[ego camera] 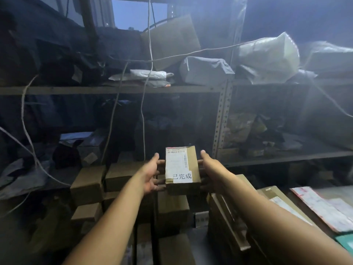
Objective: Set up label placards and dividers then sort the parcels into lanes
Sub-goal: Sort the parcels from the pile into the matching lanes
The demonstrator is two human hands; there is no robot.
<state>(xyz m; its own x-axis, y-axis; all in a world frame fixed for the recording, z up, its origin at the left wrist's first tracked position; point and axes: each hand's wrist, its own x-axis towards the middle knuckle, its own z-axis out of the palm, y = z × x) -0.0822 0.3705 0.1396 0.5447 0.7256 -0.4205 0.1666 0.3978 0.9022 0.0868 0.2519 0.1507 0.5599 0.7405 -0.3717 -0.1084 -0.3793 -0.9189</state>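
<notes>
The left hand (152,174) and right hand (207,165) are holding the parcel (181,165) from 9 and 3 o'clock, thumbs along its sides, fingers underneath, above stacked boxes (89,185) at 6 o'clock

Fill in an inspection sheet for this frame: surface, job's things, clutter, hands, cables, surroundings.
Surface: stacked boxes below the hands; no bare table seen.
Job's things: box with a shipping label and a white tag, held up; dividers: nothing seen.
Clutter: grey bags and a tilted carton on the shelving.
Hands: left hand and right hand grip the box's sides.
Cables: pale cables hang before the shelving.
Surroundings: metal shelving, dim light.
</notes>
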